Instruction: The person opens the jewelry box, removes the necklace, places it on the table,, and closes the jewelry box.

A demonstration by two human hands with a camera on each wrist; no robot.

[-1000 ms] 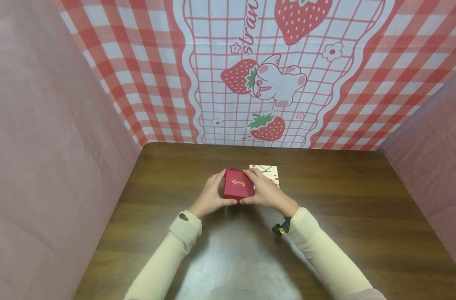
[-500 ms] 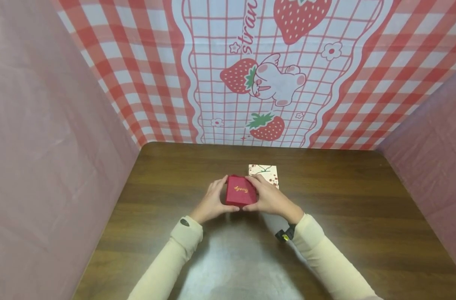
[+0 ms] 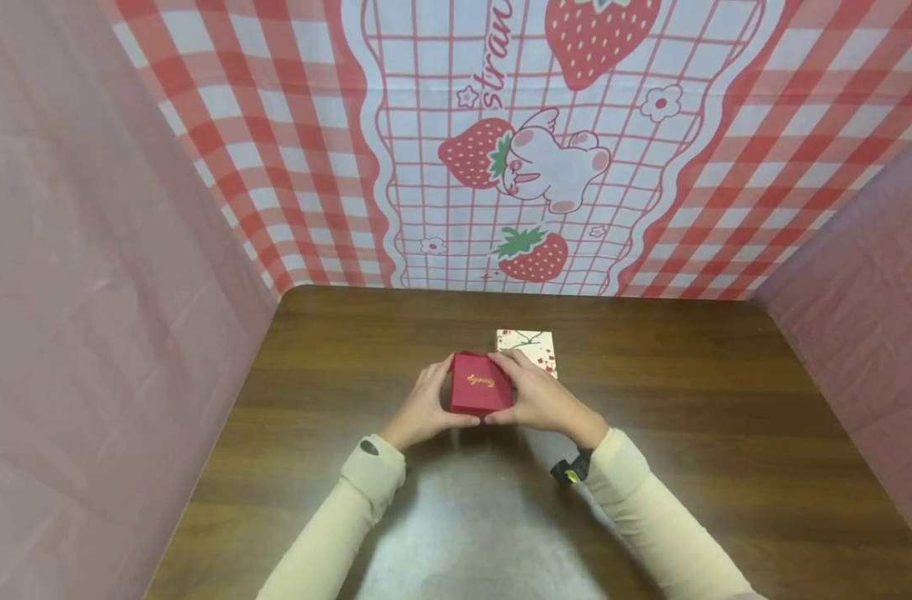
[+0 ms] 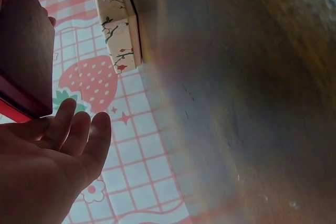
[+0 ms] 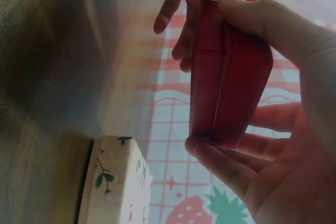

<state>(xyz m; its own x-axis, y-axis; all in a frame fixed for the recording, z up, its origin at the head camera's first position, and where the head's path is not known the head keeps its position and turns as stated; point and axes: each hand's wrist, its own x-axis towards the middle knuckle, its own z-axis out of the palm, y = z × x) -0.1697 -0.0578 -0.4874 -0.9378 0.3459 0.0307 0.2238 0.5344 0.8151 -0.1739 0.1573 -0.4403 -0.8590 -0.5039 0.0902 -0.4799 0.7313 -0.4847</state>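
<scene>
A small red gift box (image 3: 481, 383) with gold lettering on its lid is held up off the table between both hands. My left hand (image 3: 423, 407) grips its left side, thumb along the near edge; in the left wrist view several fingers stretch out below the box. My right hand (image 3: 540, 398) grips the right side, with the thumb (image 5: 249, 17) at one end and fingertips at the other in the right wrist view. The seam between lid and base looks closed there. Just behind the right hand lies a cream box (image 3: 529, 340) with a floral print, partly hidden.
The brown wooden table (image 3: 689, 400) reaches to a strawberry-print checked cloth (image 3: 426, 167) at the back. Pink fabric walls (image 3: 111, 317) stand at both sides. The cream box (image 4: 122, 30) rests on the tabletop, close by the hands.
Both hands and the red box have shifted slightly toward me and to the right, uncovering more of the cream box. Over the last half second they have stayed almost still.
</scene>
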